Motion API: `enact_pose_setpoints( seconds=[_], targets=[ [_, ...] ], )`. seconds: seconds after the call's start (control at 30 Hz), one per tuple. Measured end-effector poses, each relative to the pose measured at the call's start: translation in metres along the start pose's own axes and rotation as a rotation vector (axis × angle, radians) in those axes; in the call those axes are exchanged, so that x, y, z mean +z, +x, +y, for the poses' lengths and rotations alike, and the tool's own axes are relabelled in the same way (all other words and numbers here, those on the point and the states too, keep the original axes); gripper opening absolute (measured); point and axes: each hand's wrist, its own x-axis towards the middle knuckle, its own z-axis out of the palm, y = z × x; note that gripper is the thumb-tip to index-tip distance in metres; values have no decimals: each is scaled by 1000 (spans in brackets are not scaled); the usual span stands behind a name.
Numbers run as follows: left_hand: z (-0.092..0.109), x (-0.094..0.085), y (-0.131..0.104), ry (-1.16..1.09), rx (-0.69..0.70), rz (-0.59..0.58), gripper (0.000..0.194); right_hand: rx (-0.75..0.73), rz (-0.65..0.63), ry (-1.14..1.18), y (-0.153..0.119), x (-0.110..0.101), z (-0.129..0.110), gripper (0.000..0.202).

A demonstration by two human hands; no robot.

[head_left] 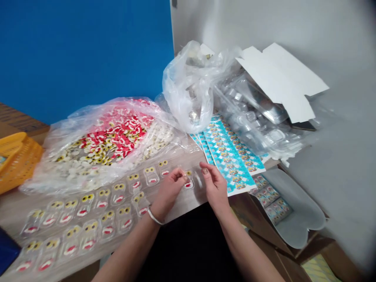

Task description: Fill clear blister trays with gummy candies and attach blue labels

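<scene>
My left hand, with a white band at its wrist, is pinched at the edge of a small clear plastic blister. Yellow-and-black eye pieces and a red-and-white mouth piece show in this blister. Just to the right, my right hand has its thumb and forefinger pressed together. A faint clear sheen lies between the hands; whether the right fingers grip it I cannot make out. Further left, several similar blisters lie in two rows on the table, each with eyes and a mouth.
A clear bag of loose eye and mouth pieces lies behind the rows. Printed blue sheets, a plastic bag, clear packaging and white card are at right. An orange basket stands left; an open box sits lower right.
</scene>
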Motion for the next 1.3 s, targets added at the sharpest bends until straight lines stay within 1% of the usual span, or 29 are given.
enact_pose_setpoints(
  seconds=[0.07, 0.13, 0.17, 0.2, 0.23, 0.27, 0.33, 0.43, 0.5, 0.57, 0.6, 0.67, 0.77, 0.83, 0.87, 0.93, 1.0, 1.07, 1.13, 1.3],
  targets=[
    [4, -9, 0, -99, -5, 47, 12, -111, 113, -168, 2, -22, 6, 25],
    [9, -18, -3, -179, 3, 69, 11, -177, 209, -340, -2, -44, 10, 23],
    [11, -21, -5, -209, 6, 66, 11, -187, 221, -402, -5, -52, 12, 22],
    [12, -23, -8, -234, 2, 52, 10, -181, 203, -428, -9, -57, 12, 21],
    [13, -23, -11, -257, -6, 28, 9, -158, 155, -415, -14, -59, 11, 21],
    [12, -22, -13, -286, -18, -9, 9, -116, 84, -365, -19, -57, 8, 21],
    [8, -15, -19, -367, -52, -108, 10, 16, -58, -180, -27, -47, 2, 26],
    [-2, -5, -27, -482, -146, -253, 13, 266, -173, 156, -33, -26, -7, 39],
    [-8, -1, -32, -485, -229, -285, 16, 393, -236, 320, -32, -16, -8, 42],
    [-13, -1, -36, -413, -294, -247, 21, 449, -283, 371, -27, -10, -4, 44],
    [-15, -2, -37, -344, -312, -201, 23, 455, -281, 358, -25, -8, -1, 45],
    [-20, -5, -37, -151, -308, -70, 29, 446, -244, 289, -18, -5, 6, 47],
    [-28, -9, -32, 140, -190, 155, 39, 378, -214, 142, -6, 1, 16, 45],
    [-33, -10, -27, 265, -91, 272, 41, 249, -225, -18, 0, 6, 20, 38],
    [-36, -11, -25, 315, -49, 309, 42, 169, -234, -115, 2, 9, 21, 34],
    [-40, -11, -20, 419, 20, 322, 42, 24, -246, -313, 5, 12, 23, 30],
    [-42, -10, -17, 534, 83, 281, 44, -52, -255, -478, 5, 15, 24, 29],
    [-43, -9, -15, 645, 140, 240, 44, -62, -260, -596, 3, 15, 24, 30],
    [-42, -8, -12, 736, 177, 220, 40, -43, -268, -664, 2, 16, 25, 31],
    [-38, -7, -7, 844, 207, 196, 32, -22, -330, -726, -2, 17, 23, 26]
  ],
)
